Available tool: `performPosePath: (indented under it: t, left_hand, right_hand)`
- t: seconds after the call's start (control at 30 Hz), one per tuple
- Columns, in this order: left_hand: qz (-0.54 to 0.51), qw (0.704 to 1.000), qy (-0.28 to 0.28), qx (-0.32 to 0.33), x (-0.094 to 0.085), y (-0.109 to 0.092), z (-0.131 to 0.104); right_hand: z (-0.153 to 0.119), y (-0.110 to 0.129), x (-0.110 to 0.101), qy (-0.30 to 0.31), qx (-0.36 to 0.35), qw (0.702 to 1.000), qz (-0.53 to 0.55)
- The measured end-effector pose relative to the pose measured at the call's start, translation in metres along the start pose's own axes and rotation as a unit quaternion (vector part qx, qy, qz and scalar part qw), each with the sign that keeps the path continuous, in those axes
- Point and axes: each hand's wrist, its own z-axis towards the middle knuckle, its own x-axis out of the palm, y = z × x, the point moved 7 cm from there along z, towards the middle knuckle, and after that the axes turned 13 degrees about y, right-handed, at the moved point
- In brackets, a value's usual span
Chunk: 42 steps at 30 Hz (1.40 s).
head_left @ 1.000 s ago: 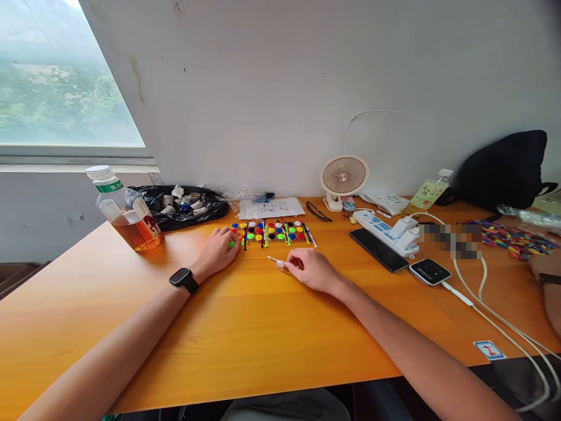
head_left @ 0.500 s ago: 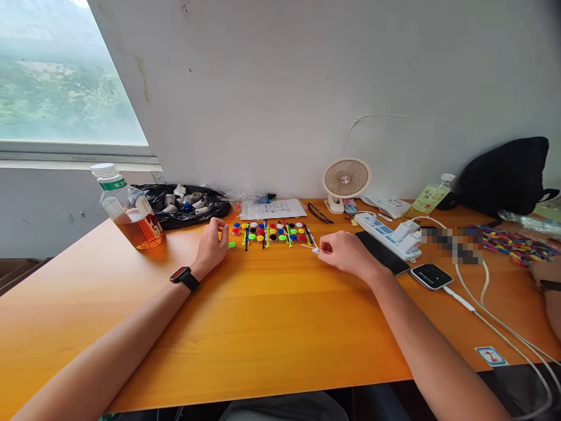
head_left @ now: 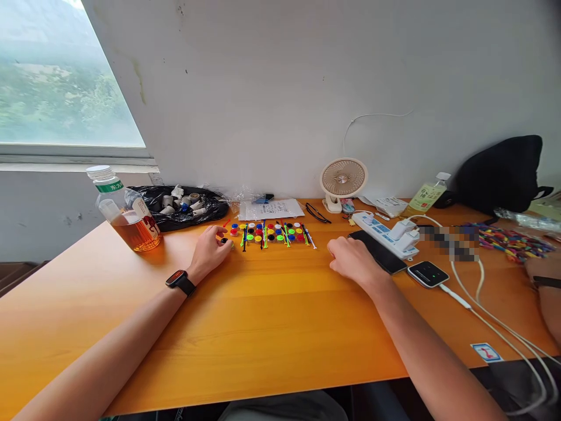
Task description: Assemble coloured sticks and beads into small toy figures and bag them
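Observation:
Several small round discs [head_left: 271, 238] in red, blue, yellow, green, black and white lie in rows on the table. Thin plastic sticks [head_left: 265, 235], flared at one end, lie upright in the view among them; a white stick [head_left: 312, 239] is at the right end. My left hand [head_left: 209, 250], wearing a black watch, is at the left end of the rows with thumb and forefinger closed around a black disc [head_left: 224, 240]. My right hand [head_left: 352, 257] rests right of the white stick, apart from it. Its fingers are curled and nothing shows in them.
Behind the rows are a paper sheet [head_left: 272, 209], glasses [head_left: 318, 213] and a fan [head_left: 343, 178]. A bottle [head_left: 131, 219] and black bag [head_left: 175, 219] stand left. A power strip [head_left: 383, 234], phone [head_left: 379, 252], cables and a pile of coloured sticks [head_left: 511, 242] lie right, near another person's arm.
My right hand has let go of the white stick, now lying at the row's right end, and drawn back rightward. My left hand has lowered slightly, and a black disc shows at its fingertips.

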Motion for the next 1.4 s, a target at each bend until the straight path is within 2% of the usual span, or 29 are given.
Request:
performPosePath:
  t: [0.13, 0.27, 0.37, 0.5, 0.63, 0.77, 0.97, 1.23, 1.33, 1.4]
  left_hand:
    - [-0.032, 0.999, 0.004, 0.022, 0.000, -0.008, -0.004]
    - [-0.062, 0.997, 0.021, 0.047, 0.003, -0.009, -0.003]
    - [-0.084, 0.995, 0.030, 0.050, 0.008, -0.006, -0.001]
    - [-0.031, 0.997, 0.007, 0.072, 0.007, -0.009, 0.001]
    - [0.012, 0.993, -0.024, 0.116, 0.001, -0.014, 0.000]
    - [0.011, 0.992, 0.011, 0.122, 0.007, -0.007, 0.006]
    - [0.019, 0.991, 0.042, 0.128, 0.016, -0.006, 0.008]
    - [-0.002, 0.992, 0.045, 0.117, 0.017, -0.006, 0.009]
    - [0.040, 0.989, 0.035, 0.137, 0.013, -0.014, 0.008]
    - [0.047, 0.985, 0.052, 0.160, 0.012, -0.019, 0.007]
  right_hand:
    - [0.000, 0.004, 0.001, 0.013, -0.006, 1.000, 0.021]
    - [0.002, -0.005, 0.002, 0.016, 0.018, 0.999, 0.032]
    - [0.003, -0.011, 0.007, 0.048, 0.032, 0.997, 0.045]
    - [0.003, -0.014, 0.011, 0.076, 0.035, 0.995, 0.055]
    - [0.002, -0.016, 0.010, 0.071, 0.043, 0.996, 0.037]
    - [0.003, -0.018, 0.009, 0.057, 0.058, 0.996, 0.025]
    - [0.001, -0.011, 0.001, -0.020, 0.041, 0.999, 0.022]
    - [0.003, -0.003, 0.005, 0.002, 0.022, 0.999, 0.033]
    - [0.003, -0.001, 0.005, 0.001, 0.015, 0.999, 0.037]
    - [0.004, 0.001, 0.006, 0.005, 0.009, 0.999, 0.039]
